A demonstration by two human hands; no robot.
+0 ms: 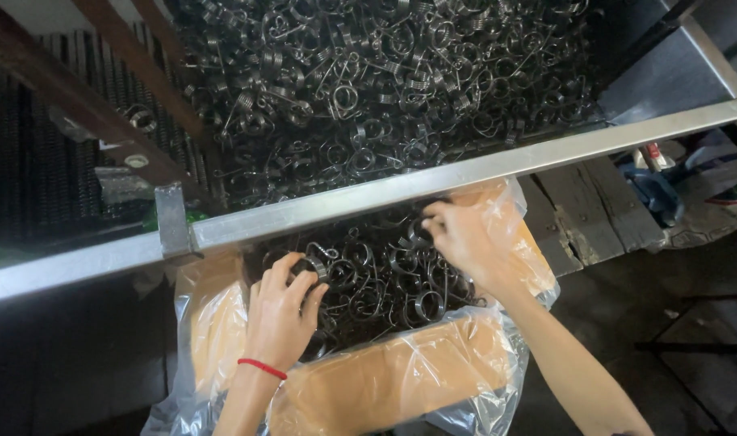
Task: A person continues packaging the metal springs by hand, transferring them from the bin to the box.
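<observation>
Head view looks down on a box (401,379) lined with a clear bag (514,234), full of dark wire springs (376,282). Left hand (281,311) has its fingers curled around some springs at the box's left side. Right hand (457,238) reaches into the pile near the far edge, fingers bent; its grip cannot be seen. Above the box, a metal tray (465,171) holds many more springs.

- Hands: two, left hand (281,311) and right hand (463,238).
- Metal tray (465,171): one.
- Plastic-lined cardboard box (401,379): one.
- Red wristband (262,368): one.
- Dark wire torsion springs (368,97): too many to count.
</observation>
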